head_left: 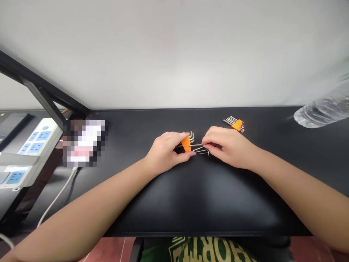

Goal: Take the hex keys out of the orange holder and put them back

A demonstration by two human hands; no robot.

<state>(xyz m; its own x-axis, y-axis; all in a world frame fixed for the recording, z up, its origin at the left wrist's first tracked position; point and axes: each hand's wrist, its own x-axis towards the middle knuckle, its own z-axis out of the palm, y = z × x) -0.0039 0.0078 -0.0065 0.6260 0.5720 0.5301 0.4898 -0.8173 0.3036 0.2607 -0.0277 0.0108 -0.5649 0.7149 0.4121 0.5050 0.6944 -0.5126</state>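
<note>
The left hand [167, 152] holds an orange holder [186, 143] between thumb and fingers, near the middle of the black surface [191, 196]. Several bent metal keys [192, 138] sit in it: a cluster of short bent ends shows at its far right edge, while thinner ones reach out to the right, nearer the person. The right hand [230, 145], just to the right, closes its thumb and fingertips on the end of one metal key [196, 145] that runs from the holder. Whether the holder touches the surface, I cannot tell.

Beyond the right hand, farther off, lies a second orange holder [237, 125] with its own row of metal keys, well apart from the first. A clear plastic bottle [321, 112] lies on its side at the far right. On the left, a white cable [58, 194] runs to a pixelated device [87, 140], with a white power strip [40, 140] farther left.
</note>
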